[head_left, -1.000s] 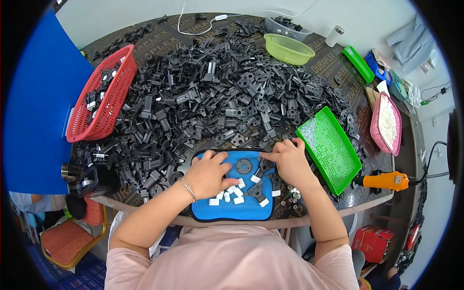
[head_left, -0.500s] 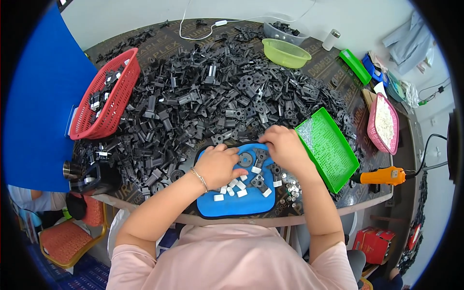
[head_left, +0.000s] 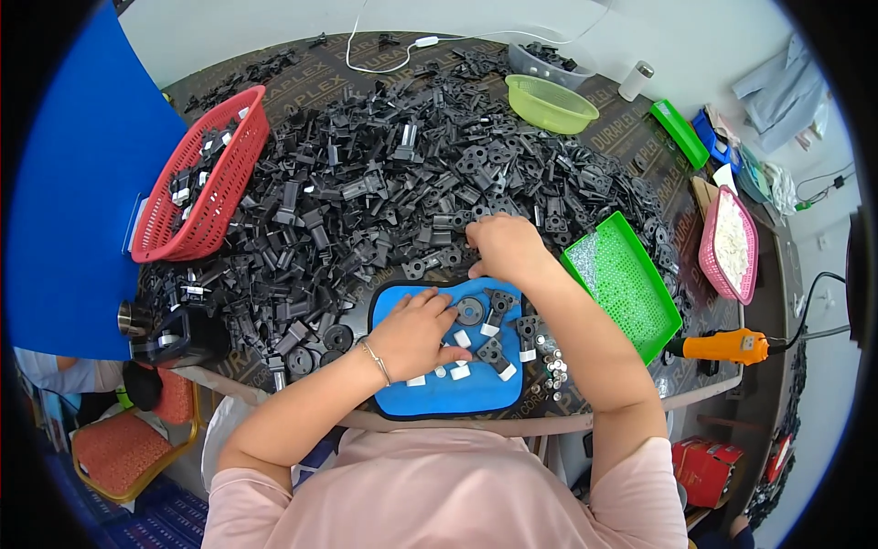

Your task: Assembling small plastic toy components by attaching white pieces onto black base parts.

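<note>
A blue mat [head_left: 448, 401] with a dark border lies at the table's near edge. My left hand [head_left: 416, 331] rests on it, palm down, fingers stretched and thumb apart, wearing a bracelet. Beside its thumb are small white blocks [head_left: 460, 371], partly covered by the hand. A round black disc [head_left: 470, 311] lies at its fingertips. Black plastic parts with white blocks at their ends [head_left: 494, 355] sit on the mat's right side. My right hand [head_left: 508, 247] is above the mat's far edge, touching the pile of black plastic parts [head_left: 439, 183]; its thumb and forefinger are apart, other fingers hidden.
Small metal pieces [head_left: 553, 368] lie right of the mat. Farther right are a green tray [head_left: 631, 302], an orange power screwdriver [head_left: 727, 346] and a pink basket [head_left: 704, 252] of white pieces. A red basket [head_left: 215, 206] stands left, a yellow-green bowl [head_left: 553, 108] at the back.
My right hand has moved from the mat's far right corner up and left to the pile's edge. My left hand stays on the mat, now covering more white blocks.
</note>
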Demonstrator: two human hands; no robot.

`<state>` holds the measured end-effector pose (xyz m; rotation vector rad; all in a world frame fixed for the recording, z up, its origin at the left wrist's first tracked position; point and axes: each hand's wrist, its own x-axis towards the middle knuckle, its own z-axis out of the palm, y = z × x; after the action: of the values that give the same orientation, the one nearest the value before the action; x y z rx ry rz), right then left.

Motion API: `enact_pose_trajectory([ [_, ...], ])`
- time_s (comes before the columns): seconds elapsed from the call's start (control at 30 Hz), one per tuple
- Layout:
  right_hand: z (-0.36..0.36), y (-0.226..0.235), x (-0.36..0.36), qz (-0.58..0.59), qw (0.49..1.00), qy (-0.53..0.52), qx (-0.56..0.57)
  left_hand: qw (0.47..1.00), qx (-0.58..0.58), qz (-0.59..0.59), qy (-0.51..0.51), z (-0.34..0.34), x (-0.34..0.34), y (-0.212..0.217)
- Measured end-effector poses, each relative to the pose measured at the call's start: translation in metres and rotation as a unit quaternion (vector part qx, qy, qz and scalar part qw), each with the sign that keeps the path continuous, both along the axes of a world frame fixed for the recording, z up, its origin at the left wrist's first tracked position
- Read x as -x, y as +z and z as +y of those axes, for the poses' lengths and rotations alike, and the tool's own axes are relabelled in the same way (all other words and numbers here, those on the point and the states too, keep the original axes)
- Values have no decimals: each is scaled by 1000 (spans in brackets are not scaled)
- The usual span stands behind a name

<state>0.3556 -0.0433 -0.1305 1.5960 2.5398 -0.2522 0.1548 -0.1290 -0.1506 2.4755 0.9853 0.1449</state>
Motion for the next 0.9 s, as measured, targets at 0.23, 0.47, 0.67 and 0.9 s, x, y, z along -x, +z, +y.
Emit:
enact_pose_trajectory([
  [0.23,12,-14,-25,104,987,-29,-119,999,29,27,-34,7,5,4],
  [0.47,-9,-10,-38,155,974,154,55,998,7,30,-53,4,5,4],
  [0.67,-16,5,-36,124,977,139,102,996,32,25,-83,2,5,5],
  [0.9,-10,-12,-36,157,975,88,-130,996,45,60,-42,3,1,8],
])
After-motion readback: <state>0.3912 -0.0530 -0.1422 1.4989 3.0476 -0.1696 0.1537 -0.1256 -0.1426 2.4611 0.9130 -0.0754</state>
